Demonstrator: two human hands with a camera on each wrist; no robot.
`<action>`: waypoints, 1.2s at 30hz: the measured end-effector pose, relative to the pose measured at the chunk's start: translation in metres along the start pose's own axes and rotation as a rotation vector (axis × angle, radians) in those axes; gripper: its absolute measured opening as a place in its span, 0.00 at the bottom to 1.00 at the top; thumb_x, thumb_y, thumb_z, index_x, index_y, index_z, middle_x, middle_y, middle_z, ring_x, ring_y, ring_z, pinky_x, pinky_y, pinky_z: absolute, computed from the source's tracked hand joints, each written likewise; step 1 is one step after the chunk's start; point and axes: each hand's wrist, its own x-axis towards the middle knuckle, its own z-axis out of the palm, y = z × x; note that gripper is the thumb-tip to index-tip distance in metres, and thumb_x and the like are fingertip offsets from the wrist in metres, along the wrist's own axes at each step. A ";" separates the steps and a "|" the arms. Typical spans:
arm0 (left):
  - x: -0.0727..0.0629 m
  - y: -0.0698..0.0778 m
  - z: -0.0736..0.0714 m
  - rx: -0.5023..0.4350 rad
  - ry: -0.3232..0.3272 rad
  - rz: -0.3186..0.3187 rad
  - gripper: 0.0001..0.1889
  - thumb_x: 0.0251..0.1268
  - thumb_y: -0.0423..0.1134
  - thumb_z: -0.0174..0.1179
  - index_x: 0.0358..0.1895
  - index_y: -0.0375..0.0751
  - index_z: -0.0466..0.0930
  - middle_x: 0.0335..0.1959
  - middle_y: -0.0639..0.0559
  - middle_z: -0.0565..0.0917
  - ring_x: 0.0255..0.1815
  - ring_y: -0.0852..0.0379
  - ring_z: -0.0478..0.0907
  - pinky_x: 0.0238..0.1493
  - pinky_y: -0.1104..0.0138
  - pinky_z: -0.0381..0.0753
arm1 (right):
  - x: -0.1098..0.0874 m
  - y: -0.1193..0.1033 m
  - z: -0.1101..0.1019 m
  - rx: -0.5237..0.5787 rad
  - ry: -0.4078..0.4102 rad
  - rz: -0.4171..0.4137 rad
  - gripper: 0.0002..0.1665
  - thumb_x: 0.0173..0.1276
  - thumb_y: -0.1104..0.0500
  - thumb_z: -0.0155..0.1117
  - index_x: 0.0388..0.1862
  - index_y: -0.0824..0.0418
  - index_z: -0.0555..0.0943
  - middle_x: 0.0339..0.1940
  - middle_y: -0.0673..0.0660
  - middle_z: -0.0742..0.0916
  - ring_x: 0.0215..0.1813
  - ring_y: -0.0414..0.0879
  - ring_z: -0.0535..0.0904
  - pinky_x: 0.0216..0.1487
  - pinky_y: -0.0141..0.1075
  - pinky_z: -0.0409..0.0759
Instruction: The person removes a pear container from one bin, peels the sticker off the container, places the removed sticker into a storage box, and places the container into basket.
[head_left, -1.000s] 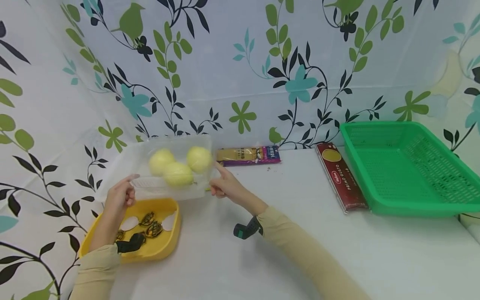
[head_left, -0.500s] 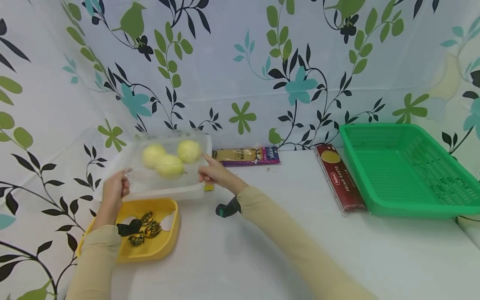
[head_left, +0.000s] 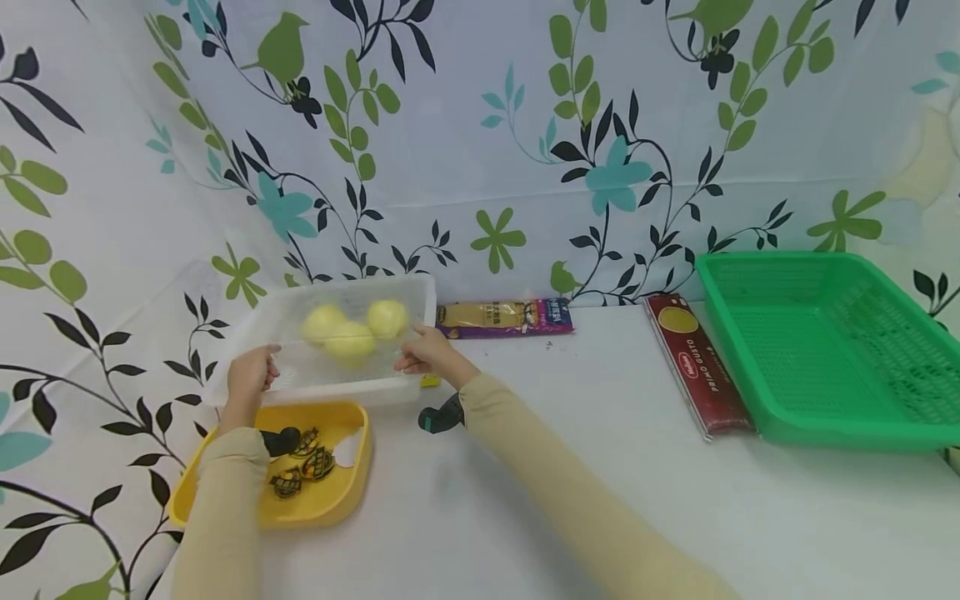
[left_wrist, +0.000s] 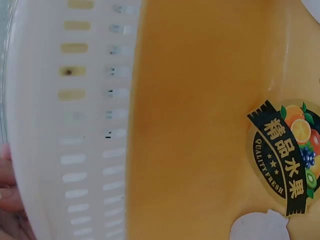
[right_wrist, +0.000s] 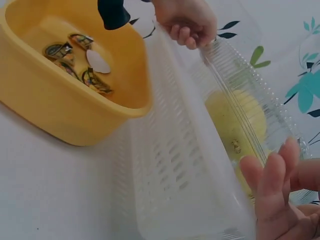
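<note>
A clear plastic box (right_wrist: 225,70) with three round yellow fruits (head_left: 351,342) sits inside the white slotted basket (head_left: 322,393) at the back left. My left hand (head_left: 252,373) grips the box's left edge with curled fingers. On the opposite side, my right hand (head_left: 431,352) holds the box's right edge, its fingers just inside the basket's rim. In the left wrist view, only a sliver of the left fingers (left_wrist: 10,200) shows past the basket wall. A dark calyx marks one fruit in the right wrist view.
A yellow bin (head_left: 352,492) with fruit-label tags and white pieces stands before the basket, under my left forearm. A purple-and-gold packet (head_left: 502,318) lies by the wall. Further right are a dark red packet (head_left: 697,367) and a green basket (head_left: 810,429).
Both hands have moved the clear box left and then down into the white basket, with the fruits still in it. The view has shifted slightly.
</note>
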 end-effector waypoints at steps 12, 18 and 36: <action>0.002 0.011 0.002 0.254 -0.033 -0.014 0.23 0.65 0.41 0.41 0.51 0.20 0.67 0.07 0.61 0.71 0.11 0.64 0.71 0.20 0.73 0.71 | -0.003 -0.010 0.004 -0.064 0.102 -0.010 0.05 0.57 0.73 0.52 0.32 0.67 0.71 0.14 0.58 0.77 0.12 0.42 0.73 0.18 0.31 0.76; 0.008 0.012 0.013 0.334 -0.133 0.011 0.23 0.66 0.38 0.38 0.50 0.16 0.64 0.09 0.60 0.72 0.12 0.66 0.71 0.20 0.75 0.71 | 0.001 -0.011 -0.003 -0.186 0.171 0.054 0.04 0.57 0.73 0.52 0.27 0.67 0.71 0.13 0.59 0.78 0.12 0.43 0.74 0.15 0.31 0.75; 0.019 0.001 0.015 0.311 -0.227 -0.003 0.25 0.60 0.35 0.31 0.49 0.13 0.63 0.15 0.57 0.73 0.16 0.66 0.72 0.22 0.73 0.73 | 0.025 0.000 0.001 -0.351 0.204 0.032 0.08 0.59 0.72 0.47 0.34 0.73 0.74 0.22 0.67 0.82 0.20 0.52 0.81 0.23 0.36 0.78</action>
